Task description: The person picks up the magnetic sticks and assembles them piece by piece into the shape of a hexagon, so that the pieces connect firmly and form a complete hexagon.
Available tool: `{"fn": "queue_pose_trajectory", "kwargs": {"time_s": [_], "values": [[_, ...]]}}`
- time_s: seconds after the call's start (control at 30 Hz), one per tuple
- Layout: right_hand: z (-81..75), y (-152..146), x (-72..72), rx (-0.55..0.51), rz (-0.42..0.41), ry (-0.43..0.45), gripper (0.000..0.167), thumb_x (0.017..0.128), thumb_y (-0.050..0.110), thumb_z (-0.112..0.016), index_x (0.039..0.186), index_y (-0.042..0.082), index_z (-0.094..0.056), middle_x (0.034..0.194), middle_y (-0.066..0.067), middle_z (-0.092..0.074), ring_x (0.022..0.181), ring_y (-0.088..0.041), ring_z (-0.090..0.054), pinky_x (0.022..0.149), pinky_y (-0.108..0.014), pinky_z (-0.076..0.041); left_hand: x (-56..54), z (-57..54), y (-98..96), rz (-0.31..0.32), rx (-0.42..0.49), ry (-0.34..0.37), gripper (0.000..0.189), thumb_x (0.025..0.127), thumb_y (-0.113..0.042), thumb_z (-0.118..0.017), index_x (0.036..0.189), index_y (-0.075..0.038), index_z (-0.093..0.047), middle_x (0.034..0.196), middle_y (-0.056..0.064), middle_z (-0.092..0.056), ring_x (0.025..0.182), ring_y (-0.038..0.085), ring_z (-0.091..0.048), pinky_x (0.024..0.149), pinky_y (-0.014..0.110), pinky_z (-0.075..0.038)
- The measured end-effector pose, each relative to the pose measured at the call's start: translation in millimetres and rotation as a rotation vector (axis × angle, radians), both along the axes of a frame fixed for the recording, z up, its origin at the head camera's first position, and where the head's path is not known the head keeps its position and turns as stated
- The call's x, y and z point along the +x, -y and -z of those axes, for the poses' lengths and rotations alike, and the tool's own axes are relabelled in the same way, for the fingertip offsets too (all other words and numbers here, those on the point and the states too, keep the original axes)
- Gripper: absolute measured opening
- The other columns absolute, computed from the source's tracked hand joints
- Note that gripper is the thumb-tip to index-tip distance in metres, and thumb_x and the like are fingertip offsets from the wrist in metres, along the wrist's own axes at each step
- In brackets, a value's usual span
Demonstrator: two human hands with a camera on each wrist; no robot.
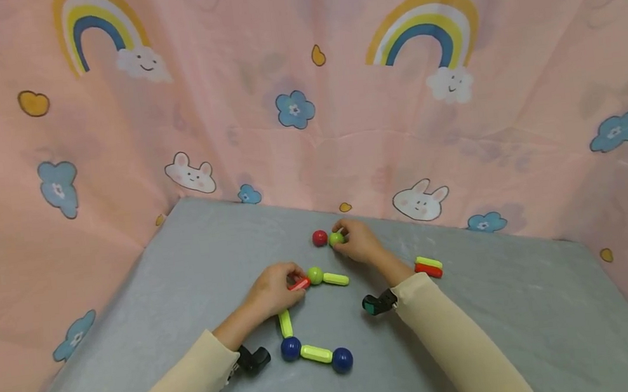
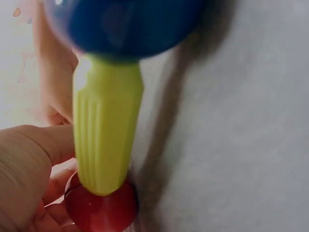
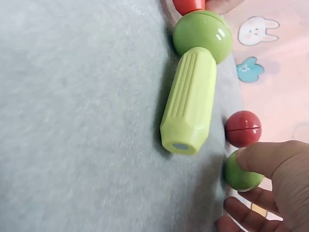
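A chain of magnetic sticks and balls lies on the grey cloth. My left hand point(image 1: 273, 289) grips its red stick point(image 1: 300, 284), with the fingers curled by the red ball point(image 2: 102, 209) at the bend, hidden from the head view. Past the red stick come a green ball point(image 1: 315, 276) and a yellow-green stick point(image 3: 189, 99) with a grey end. Towards me, another yellow-green stick point(image 2: 107, 125) leads to a blue ball point(image 1: 291, 349). Farther back, my right hand point(image 1: 357, 240) pinches a loose green ball point(image 3: 241, 173) between thumb and fingers, right beside a loose red ball point(image 3: 243, 128).
The chain's near end has a yellow-green stick point(image 1: 316, 353) and a second blue ball point(image 1: 342, 360). To the right lie a loose yellow-green stick point(image 1: 429, 262) and a loose red stick point(image 1: 428, 271), side by side. A pink printed curtain point(image 1: 345, 161) borders the grey cloth point(image 1: 510, 316).
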State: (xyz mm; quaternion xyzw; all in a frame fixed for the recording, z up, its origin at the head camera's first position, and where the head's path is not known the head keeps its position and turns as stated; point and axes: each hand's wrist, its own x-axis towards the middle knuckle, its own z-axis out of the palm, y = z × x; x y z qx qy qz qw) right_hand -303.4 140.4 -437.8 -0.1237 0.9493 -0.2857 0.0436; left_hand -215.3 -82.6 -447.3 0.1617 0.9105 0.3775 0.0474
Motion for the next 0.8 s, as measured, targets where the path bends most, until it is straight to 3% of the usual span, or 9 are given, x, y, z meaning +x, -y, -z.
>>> {"fn": "queue_pose_trajectory", "kwargs": {"time_s": [0.27, 0.37, 0.67, 0.8], "values": [[-5.5, -15.5, 22.5, 0.006, -0.051, 0.022, 0.029, 0.086, 0.016, -0.070, 0.112, 0.006, -0.062, 0.112, -0.016, -0.064, 0.099, -0.028, -0.061, 0.082, -0.040, -0.052, -9.5, -11.8, -7.2, 0.038, -0.074, -0.023, 0.031, 0.082, -0.017, -0.074, 0.111, -0.010, -0.066, 0.110, 0.007, -0.063, 0.094, 0.019, -0.058, 0.081, 0.036, -0.049], [-7.9, -21.4, 34.1, 0.021, -0.066, 0.038, 0.028, 0.086, 0.017, -0.071, 0.111, 0.008, -0.063, 0.111, -0.014, -0.065, 0.096, -0.026, -0.062, 0.079, -0.038, -0.054, -14.6, -14.5, -13.2, 0.064, -0.084, -0.028, 0.031, 0.082, -0.018, -0.074, 0.111, -0.010, -0.066, 0.111, 0.008, -0.062, 0.099, 0.021, -0.059, 0.085, 0.037, -0.049], [-7.8, -36.2, 61.0, 0.004, -0.122, 0.005, 0.026, 0.085, 0.015, -0.072, 0.108, 0.007, -0.064, 0.106, -0.014, -0.066, 0.089, -0.023, -0.063, 0.075, -0.036, -0.055, -27.6, -14.9, -33.9, 0.157, -0.127, -0.027, 0.026, 0.082, -0.019, -0.073, 0.106, -0.010, -0.071, 0.110, 0.008, -0.065, 0.097, 0.019, -0.058, 0.083, 0.035, -0.048], [-6.5, -41.4, 71.4, 0.028, -0.112, 0.008, 0.025, 0.084, 0.016, -0.073, 0.107, 0.010, -0.065, 0.105, -0.011, -0.066, 0.087, -0.020, -0.061, 0.075, -0.035, -0.055, -30.2, -15.1, -41.0, 0.178, -0.186, 0.000, 0.025, 0.081, -0.016, -0.073, 0.106, -0.009, -0.072, 0.105, 0.007, -0.065, 0.088, 0.018, -0.054, 0.076, 0.031, -0.045]]}}
